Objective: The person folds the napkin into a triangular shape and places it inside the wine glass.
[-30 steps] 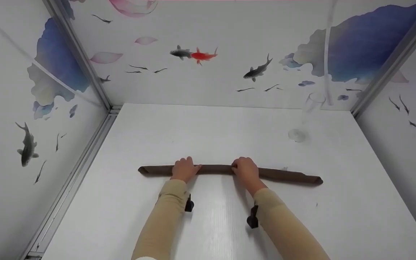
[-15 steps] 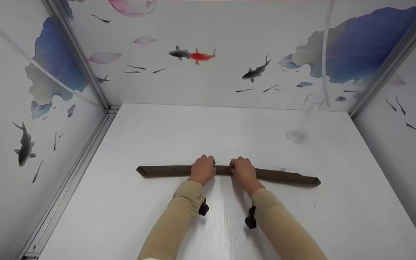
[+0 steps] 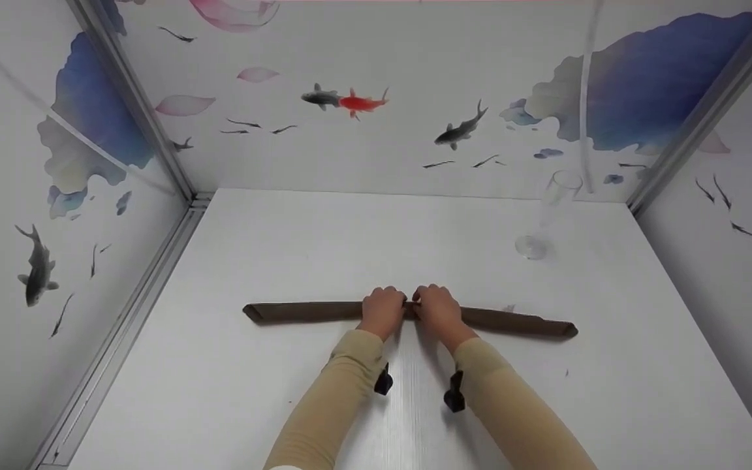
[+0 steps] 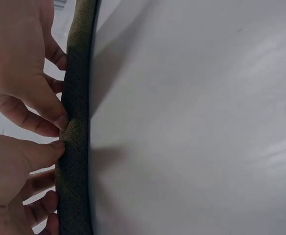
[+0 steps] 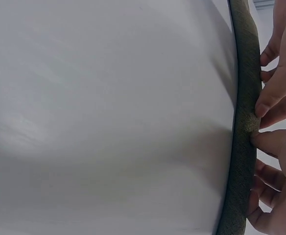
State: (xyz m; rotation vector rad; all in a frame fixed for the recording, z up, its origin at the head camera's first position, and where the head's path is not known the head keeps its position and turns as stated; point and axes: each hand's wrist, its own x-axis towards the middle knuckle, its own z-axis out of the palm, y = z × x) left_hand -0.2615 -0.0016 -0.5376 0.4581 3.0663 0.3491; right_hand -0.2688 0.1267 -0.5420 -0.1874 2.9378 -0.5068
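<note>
Rolled brown cloth (image 3: pixel 311 312), left hand (image 3: pixel 382 313) and right hand (image 3: pixel 439 311) pinching it
Wrist views show its weave, only the head view its full length; left hand has shifted right.

rolled cloth (image 4: pixel 76 132): brown, fine weave | sleeves (image 3: pixel 314 418): plain beige | counter (image 3: pixel 350 245): white | wall (image 3: pixel 376 156) in upper frame: white, fish pattern

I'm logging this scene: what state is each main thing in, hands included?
Brown cloth roll: rolled up, lying slightly bent.
Clear glass: standing upright.
Left hand: grips the roll near its middle.
Right hand: grips the roll beside the left hand.
</note>
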